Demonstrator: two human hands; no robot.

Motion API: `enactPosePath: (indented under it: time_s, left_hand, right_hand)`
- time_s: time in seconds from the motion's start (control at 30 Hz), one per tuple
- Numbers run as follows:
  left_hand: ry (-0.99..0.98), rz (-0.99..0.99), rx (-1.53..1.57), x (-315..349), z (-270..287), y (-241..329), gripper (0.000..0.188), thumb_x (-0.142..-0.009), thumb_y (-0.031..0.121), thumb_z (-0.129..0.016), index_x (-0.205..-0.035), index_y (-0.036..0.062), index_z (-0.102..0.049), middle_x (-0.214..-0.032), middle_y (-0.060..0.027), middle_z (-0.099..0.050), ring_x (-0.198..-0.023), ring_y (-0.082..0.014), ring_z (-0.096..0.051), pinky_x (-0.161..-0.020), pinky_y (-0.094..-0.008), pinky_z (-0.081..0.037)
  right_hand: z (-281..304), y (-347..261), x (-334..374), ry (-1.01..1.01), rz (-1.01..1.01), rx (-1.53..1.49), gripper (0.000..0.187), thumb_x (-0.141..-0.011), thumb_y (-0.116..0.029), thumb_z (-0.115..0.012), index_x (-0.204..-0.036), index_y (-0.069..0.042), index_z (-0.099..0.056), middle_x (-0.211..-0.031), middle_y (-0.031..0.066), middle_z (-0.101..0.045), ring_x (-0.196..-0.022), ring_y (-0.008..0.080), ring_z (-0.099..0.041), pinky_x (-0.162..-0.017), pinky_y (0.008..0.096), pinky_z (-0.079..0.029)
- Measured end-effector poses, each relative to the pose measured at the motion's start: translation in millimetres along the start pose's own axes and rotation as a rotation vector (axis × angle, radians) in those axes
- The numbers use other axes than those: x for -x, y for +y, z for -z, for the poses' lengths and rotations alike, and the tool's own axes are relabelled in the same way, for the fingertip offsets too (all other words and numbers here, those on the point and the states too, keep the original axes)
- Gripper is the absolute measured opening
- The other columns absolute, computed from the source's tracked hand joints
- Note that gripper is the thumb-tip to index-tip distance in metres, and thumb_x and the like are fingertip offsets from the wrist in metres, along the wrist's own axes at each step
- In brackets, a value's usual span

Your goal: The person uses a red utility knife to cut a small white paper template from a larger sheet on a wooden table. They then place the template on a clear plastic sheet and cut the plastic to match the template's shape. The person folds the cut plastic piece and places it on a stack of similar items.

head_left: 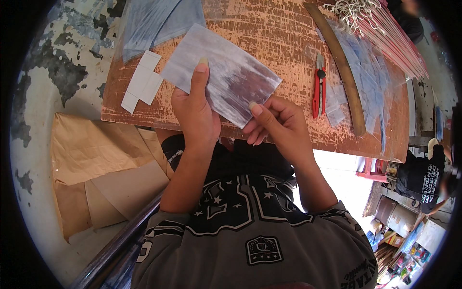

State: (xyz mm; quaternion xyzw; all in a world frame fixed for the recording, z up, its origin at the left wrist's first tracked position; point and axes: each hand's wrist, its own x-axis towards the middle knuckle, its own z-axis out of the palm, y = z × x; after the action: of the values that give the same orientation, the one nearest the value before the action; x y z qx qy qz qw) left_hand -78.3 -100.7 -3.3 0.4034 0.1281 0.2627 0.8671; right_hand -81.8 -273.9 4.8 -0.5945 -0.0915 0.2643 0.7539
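Observation:
Both hands hold a clear, shiny plastic bag (pixel 226 72) just above the near edge of a worn brown wooden table (pixel 269 29). My left hand (pixel 195 111) grips its left side with the thumb pressed flat on top. My right hand (pixel 276 123) pinches the bag's lower right edge between thumb and fingers. The bag is flat and tilted, and nothing is visible inside it.
Several white paper pieces (pixel 142 79) lie left on the table, with more clear bags (pixel 154 21) behind. A red utility knife (pixel 318 86), a curved brown strip (pixel 344 67), plastic sheets (pixel 370 77) and thin sticks (pixel 390 33) lie at the right. Brown paper (pixel 96 164) covers the floor to the left.

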Motion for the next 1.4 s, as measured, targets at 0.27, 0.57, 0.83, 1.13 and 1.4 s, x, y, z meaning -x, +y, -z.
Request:
enactPosePath:
  time_s: [0.27, 0.57, 0.83, 1.13, 1.4]
  left_hand:
    - [0.017, -0.017, -0.005, 1.6, -2.7, -0.3, 0.026, -0.1, 0.01, -0.066, -0.121, -0.0045, -0.064, -0.118, -0.0097, -0.068, -0.106, -0.0139, -0.065, -0.094, -0.0294, -0.052]
    - [0.033, 0.024, -0.03, 3.1, -7.6, 0.8, 0.03, -0.101, 0.014, -0.064, -0.125, -0.0037, -0.06, -0.118, -0.0078, -0.066, -0.107, -0.0137, -0.063, -0.093, -0.0301, -0.052]
    - [0.002, 0.009, -0.024, 1.5, -3.2, -4.9, 0.03, -0.101, 0.013, -0.065, -0.125, -0.0023, -0.06, -0.117, -0.0067, -0.065, -0.107, -0.014, -0.063, -0.093, -0.0306, -0.052]
    - [0.005, 0.035, 0.007, 3.1, -4.9, -3.2, 0.027, -0.1, 0.014, -0.066, -0.123, -0.0009, -0.063, -0.115, -0.0054, -0.067, -0.104, -0.0135, -0.064, -0.091, -0.03, -0.052]
    - [-0.036, 0.06, 0.029, 0.7, 2.3, -4.3, 0.025, -0.101, 0.014, -0.064, -0.122, -0.0002, -0.064, -0.112, -0.0049, -0.069, -0.101, -0.0129, -0.066, -0.09, -0.0304, -0.054]
  right_hand:
    - [-0.5, -1.3, -0.2, 0.011, -0.011, -0.023, 0.025, -0.105, -0.023, -0.061, -0.093, -0.001, -0.06, -0.079, 0.013, -0.072, -0.063, 0.0159, -0.071, -0.054, 0.0246, -0.056]
    - [2.0, -6.2, -0.2, 0.001, -0.049, -0.026, 0.027, -0.105, -0.024, -0.06, -0.095, 0.001, -0.061, -0.08, 0.011, -0.071, -0.065, 0.0149, -0.07, -0.059, 0.0246, -0.056]
    - [5.5, -2.8, -0.3, -0.007, -0.023, -0.014, 0.026, -0.105, -0.023, -0.06, -0.096, 0.002, -0.061, -0.081, 0.0117, -0.071, -0.066, 0.0151, -0.069, -0.06, 0.0252, -0.057]
    - [-0.4, -4.8, -1.2, 0.079, -0.024, 0.027, 0.024, -0.103, -0.021, -0.062, -0.091, 0.0, -0.06, -0.076, 0.0148, -0.072, -0.059, 0.0171, -0.069, -0.054, 0.0258, -0.054]
    - [2.3, 3.2, -0.6, 0.068, 0.006, 0.036, 0.024, -0.105, -0.021, -0.06, -0.091, -0.001, -0.057, -0.078, 0.0156, -0.072, -0.064, 0.0175, -0.07, -0.058, 0.0257, -0.055]
